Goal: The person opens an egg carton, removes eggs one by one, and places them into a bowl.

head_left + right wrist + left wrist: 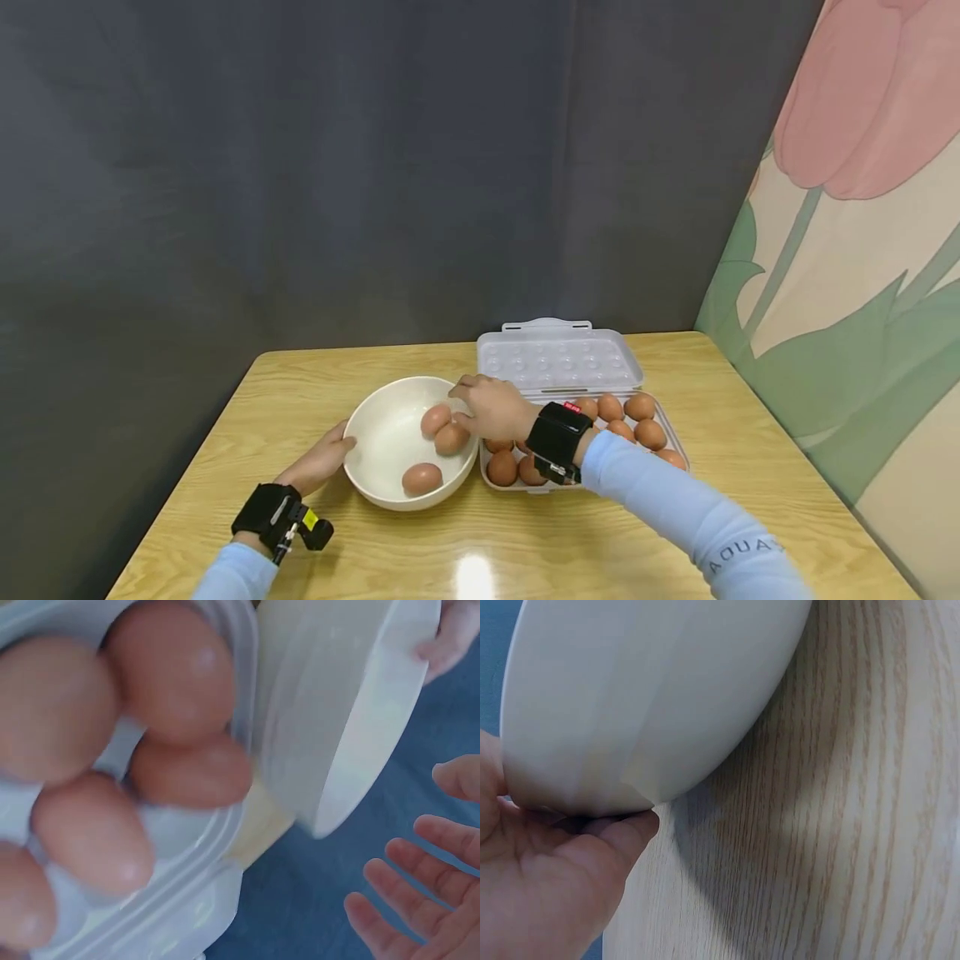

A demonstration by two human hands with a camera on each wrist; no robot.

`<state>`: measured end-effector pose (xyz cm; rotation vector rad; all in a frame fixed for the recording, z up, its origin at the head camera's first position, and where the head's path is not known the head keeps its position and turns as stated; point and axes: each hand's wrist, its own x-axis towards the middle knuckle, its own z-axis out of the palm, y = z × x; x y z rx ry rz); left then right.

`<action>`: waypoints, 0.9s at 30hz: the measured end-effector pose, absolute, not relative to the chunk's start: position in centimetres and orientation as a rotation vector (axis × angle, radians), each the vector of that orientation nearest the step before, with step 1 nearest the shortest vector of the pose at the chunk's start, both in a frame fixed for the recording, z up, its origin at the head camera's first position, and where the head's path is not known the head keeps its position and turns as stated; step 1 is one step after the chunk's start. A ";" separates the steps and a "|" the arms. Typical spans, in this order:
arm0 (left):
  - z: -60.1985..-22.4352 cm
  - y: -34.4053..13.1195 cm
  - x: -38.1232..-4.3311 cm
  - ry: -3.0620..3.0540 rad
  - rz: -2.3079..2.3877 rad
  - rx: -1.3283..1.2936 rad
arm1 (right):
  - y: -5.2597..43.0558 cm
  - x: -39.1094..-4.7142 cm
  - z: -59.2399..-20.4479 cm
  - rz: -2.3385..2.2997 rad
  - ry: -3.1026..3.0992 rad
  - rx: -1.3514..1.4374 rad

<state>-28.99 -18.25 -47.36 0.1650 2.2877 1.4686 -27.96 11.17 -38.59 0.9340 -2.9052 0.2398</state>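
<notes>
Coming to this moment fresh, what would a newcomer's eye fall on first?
Probably the white bowl left of centre, with three brown eggs showing inside, the left hand gripping its rim and the right hand over its right side. Then the open egg carton to its right, and the large pink tulip at upper right.

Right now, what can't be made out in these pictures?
Head view: how many eggs the carton holds; the right arm covers part.
Head view: most fingertips of the left hand, hidden by the bowl.
Left wrist view: the bowl's inside, hidden by its wall.
Right wrist view: eggshell texture, blurred.
</notes>
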 end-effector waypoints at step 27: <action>-46.9 -18.8 -28.1 2.285 1.474 0.184 | 26.2 -30.1 -40.3 0.249 -3.146 0.432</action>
